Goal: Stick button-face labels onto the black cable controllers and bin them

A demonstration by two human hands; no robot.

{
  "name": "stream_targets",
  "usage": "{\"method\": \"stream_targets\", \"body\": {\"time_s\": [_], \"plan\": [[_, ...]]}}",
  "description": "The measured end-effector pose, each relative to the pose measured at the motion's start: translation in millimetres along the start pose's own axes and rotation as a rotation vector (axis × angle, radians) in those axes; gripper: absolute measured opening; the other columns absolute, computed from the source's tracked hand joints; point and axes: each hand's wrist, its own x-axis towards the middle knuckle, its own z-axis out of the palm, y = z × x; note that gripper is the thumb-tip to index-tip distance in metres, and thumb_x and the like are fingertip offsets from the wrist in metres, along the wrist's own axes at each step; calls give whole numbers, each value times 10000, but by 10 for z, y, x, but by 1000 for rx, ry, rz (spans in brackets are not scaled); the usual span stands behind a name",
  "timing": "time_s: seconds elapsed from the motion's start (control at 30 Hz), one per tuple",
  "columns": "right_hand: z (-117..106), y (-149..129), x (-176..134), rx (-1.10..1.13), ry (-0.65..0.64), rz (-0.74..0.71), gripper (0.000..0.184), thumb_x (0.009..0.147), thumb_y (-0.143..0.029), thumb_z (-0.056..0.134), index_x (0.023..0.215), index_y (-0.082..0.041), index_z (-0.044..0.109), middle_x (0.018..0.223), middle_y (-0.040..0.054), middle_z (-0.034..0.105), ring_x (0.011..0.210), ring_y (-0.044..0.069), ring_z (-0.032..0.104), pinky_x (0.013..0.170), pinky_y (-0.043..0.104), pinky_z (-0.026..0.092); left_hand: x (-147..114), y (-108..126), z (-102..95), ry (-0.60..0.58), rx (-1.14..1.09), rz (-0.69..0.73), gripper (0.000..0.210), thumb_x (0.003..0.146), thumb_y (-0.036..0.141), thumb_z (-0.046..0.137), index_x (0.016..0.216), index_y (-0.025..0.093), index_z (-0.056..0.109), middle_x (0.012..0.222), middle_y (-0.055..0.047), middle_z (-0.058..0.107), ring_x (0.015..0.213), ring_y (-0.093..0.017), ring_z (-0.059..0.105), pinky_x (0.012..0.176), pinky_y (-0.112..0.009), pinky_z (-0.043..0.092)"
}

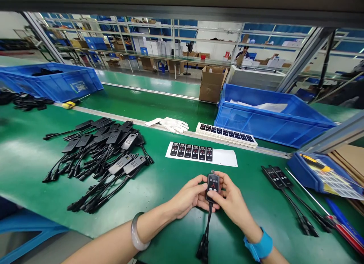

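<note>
Both hands hold one black controller box [213, 182] over the front of the green table. My left hand [189, 196] grips it from the left side, thumb on its edge. With the thumb pressed on the lower face, my right hand [231, 199] closes round the right side. The box's front carries a label with red marks and light buttons; its cables [204, 241] hang toward me and end in black connectors. Just beyond lies a white sticker strip [224, 157] with several black labels at its left part. Two labelled controllers [277, 177] rest to the right.
A pile of black controllers with cables [110, 142] covers the left. Behind are a stack of label sheets [227, 135], white gloves [173, 124], a blue bin [273, 122] and another blue bin [57, 84]. At the right edge are a small blue tray [304, 173] and a screwdriver [344, 230].
</note>
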Motion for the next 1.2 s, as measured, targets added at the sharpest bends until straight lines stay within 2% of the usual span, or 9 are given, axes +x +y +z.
{"method": "stream_targets", "body": {"time_s": [0.17, 0.37, 0.53, 0.7, 0.8, 0.93, 1.03, 1.1, 1.2], "plan": [[38, -50, -57, -62, -97, -53, 838, 640, -328, 776, 1357, -238, 352, 1210, 77, 591, 954, 224, 614, 788, 336, 529, 25, 4, -17, 48, -5, 38, 299, 809, 412, 573, 938, 176, 441, 792, -71, 675, 652, -177, 678, 564, -235, 503], [23, 36, -39, -35, -36, -81, 509, 917, -408, 419, 1389, -218, 397, 1321, 83, 542, 1164, 222, 535, 973, 367, 441, 51, -69, -18, 67, 176, 135, 418, 802, 500, 585, 1006, 182, 405, 728, -43, 668, 642, -179, 680, 609, -294, 535], [80, 87, -42, -177, -9, -153, 480, 938, -391, 371, 1381, -210, 415, 1297, 89, 556, 1136, 230, 556, 917, 352, 488, 86, -139, -21, 95, 260, 179, 448, 790, 542, 583, 971, 185, 382, 679, -19, 651, 603, -170, 666, 597, -308, 538], [87, 24, -34, -520, 90, -290, 591, 919, -362, 432, 1463, -241, 233, 1218, 101, 538, 1098, 233, 547, 865, 354, 515, 98, -86, -35, 23, 143, 185, 463, 856, 535, 471, 1142, 185, 369, 990, -102, 666, 841, -196, 678, 817, -403, 525], [-74, 26, 41, -783, 175, -319, 550, 913, -275, 403, 1440, -181, 275, 1195, 131, 514, 1084, 251, 537, 892, 374, 491, 73, 30, -123, 35, 509, 289, 489, 911, 471, 373, 1311, 194, 329, 1168, -135, 607, 989, -206, 636, 905, -423, 489], [-467, 71, 120, -1271, 351, -24, 448, 858, -148, 383, 1264, 16, 478, 1027, 220, 550, 892, 322, 585, 745, 424, 495, 73, 175, -327, 322, 1330, 534, 451, 905, 309, 403, 1342, 199, 391, 1344, -129, 488, 1237, -250, 465, 1047, -466, 370], [-673, 69, 160, -1499, 496, 105, 444, 832, -54, 317, 1214, 64, 511, 1016, 268, 557, 913, 376, 564, 742, 484, 443, 111, 218, -433, 493, 1689, 394, 474, 890, 257, 439, 1349, 142, 411, 1420, -172, 396, 1349, -326, 303, 1088, -539, 274], [-694, 45, 244, -1403, 518, 18, 461, 833, -47, 302, 1239, 28, 508, 1108, 280, 535, 986, 388, 531, 798, 522, 401, 133, 224, -454, 528, 1801, 276, 497, 891, 277, 462, 1359, 121, 405, 1437, -203, 358, 1357, -371, 261, 1073, -575, 264], [-573, 8, 511, -1096, 343, -168, 405, 846, -118, 367, 1188, -81, 581, 1094, 202, 576, 985, 323, 543, 818, 459, 414, 134, 225, -439, 535, 1853, 241, 478, 898, 276, 457, 1354, 138, 422, 1418, -213, 380, 1344, -376, 288, 1061, -580, 270]]}}
